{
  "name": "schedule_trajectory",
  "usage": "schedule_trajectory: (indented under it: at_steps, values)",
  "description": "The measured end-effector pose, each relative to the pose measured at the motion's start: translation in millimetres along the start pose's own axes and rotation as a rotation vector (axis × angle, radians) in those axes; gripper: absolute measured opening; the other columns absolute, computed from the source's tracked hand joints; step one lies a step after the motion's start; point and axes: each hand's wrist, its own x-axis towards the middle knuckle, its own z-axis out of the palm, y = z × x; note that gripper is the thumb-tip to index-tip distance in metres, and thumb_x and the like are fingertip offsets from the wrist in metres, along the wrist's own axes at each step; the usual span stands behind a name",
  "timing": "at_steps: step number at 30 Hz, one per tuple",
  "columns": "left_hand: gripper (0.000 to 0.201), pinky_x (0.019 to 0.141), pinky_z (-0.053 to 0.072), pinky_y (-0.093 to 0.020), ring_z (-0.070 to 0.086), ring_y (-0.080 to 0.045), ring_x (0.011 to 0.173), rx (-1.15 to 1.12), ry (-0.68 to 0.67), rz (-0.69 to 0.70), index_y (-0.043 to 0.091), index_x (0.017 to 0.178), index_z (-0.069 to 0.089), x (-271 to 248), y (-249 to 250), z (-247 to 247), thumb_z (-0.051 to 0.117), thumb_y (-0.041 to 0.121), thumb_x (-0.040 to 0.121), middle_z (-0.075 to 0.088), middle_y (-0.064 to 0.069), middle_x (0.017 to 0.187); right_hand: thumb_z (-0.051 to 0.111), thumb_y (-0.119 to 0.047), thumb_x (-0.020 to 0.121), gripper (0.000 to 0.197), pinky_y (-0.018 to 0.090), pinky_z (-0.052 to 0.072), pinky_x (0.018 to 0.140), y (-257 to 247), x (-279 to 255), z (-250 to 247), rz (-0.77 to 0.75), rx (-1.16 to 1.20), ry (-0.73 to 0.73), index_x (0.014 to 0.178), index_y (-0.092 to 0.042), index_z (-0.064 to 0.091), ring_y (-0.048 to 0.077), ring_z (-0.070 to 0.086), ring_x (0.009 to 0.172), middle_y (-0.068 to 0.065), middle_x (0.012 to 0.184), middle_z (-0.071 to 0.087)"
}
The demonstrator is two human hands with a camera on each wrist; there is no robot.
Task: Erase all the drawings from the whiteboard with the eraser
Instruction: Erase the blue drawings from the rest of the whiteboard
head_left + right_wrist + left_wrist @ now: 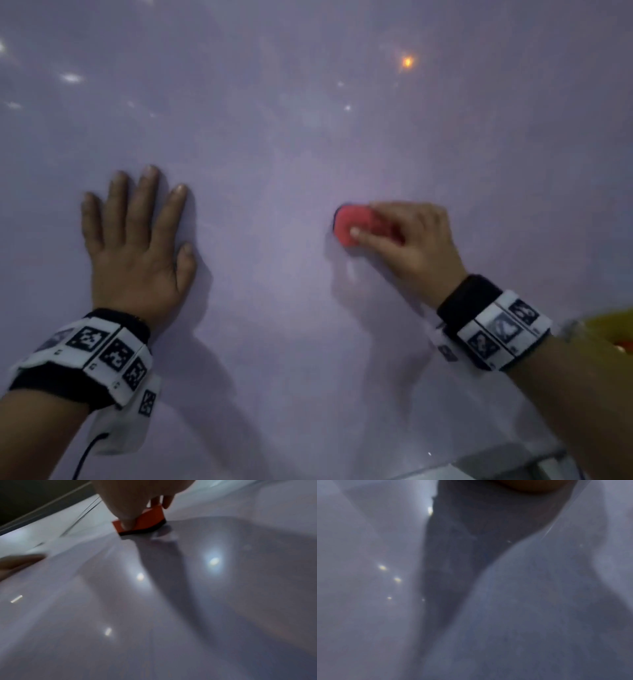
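Observation:
The whiteboard (291, 137) fills the head view as a pale, glossy surface with light reflections; I see no clear drawings on it there. My right hand (404, 240) grips a small red eraser (349, 224) with a dark felt base and holds it flat against the board. In the right wrist view the eraser (147, 520) sits on the board (171, 601) under my fingers, and faint dark lines (80, 519) show near the far edge. My left hand (137, 236) lies flat on the board with fingers spread. The left wrist view shows only blurred board (539, 601) and shadow.
A yellow object (613, 325) shows at the right edge behind my right wrist. A grey frame piece (507, 462) runs along the bottom right. In the right wrist view the board's edge (42, 511) borders a dark area.

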Motion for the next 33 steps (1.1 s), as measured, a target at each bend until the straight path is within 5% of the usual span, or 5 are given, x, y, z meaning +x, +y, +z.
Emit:
schedule_trajectory:
  at_steps: [6,11,17,25,33]
  values:
    - [0.056,0.117,-0.005,-0.043,-0.004,-0.019,0.145,0.005,-0.07,-0.036,0.026,0.15,0.008,2.6,6.8,-8.2,0.015,0.042,0.097,-0.005,0.006,0.158,0.056,-0.023,0.087,0.033,0.037,0.036,0.083,32.6,92.4,-12.2,0.666,-0.091,0.561,0.118,-0.014,0.062,0.035,0.05,0.092,0.019,0.108,0.054]
    - [0.055,0.116,-0.001,-0.045,-0.004,-0.018,0.145,-0.043,-0.134,-0.057,0.032,0.149,0.005,6.9,7.8,-14.4,0.01,0.045,0.097,-0.003,0.008,0.157,0.07,-0.016,0.079,0.052,0.037,0.039,0.074,-5.8,63.6,3.4,0.054,-0.189,0.139,0.123,-0.032,0.047,0.026,0.047,0.087,0.006,0.113,0.047]
    - [0.055,0.114,0.005,-0.047,0.001,-0.018,0.145,-0.055,-0.122,-0.059,0.031,0.149,0.008,7.4,7.8,-13.0,0.012,0.045,0.096,0.001,0.007,0.158,0.052,-0.03,0.084,0.037,0.044,0.052,0.073,50.1,92.0,-26.4,0.629,-0.12,0.463,0.119,-0.02,0.053,0.024,0.041,0.09,0.019,0.101,0.052]
    - [0.054,0.115,0.001,-0.044,-0.001,-0.017,0.145,-0.069,-0.12,-0.039,0.031,0.149,0.006,7.9,6.1,-15.6,0.01,0.045,0.097,-0.001,0.007,0.158,0.063,-0.027,0.087,0.037,0.033,0.038,0.068,52.5,80.2,-17.4,-0.062,-0.085,-0.005,0.121,-0.033,0.052,0.032,0.055,0.073,0.015,0.098,0.063]
    - [0.054,0.116,-0.001,-0.042,-0.002,-0.018,0.145,-0.056,-0.104,-0.01,0.028,0.15,0.004,9.0,3.5,-12.1,0.009,0.042,0.098,-0.003,0.005,0.158,0.053,-0.027,0.086,0.037,0.046,0.048,0.076,57.3,168.8,-23.8,0.607,-0.103,0.511,0.118,-0.013,0.063,0.041,0.049,0.087,0.025,0.099,0.053]
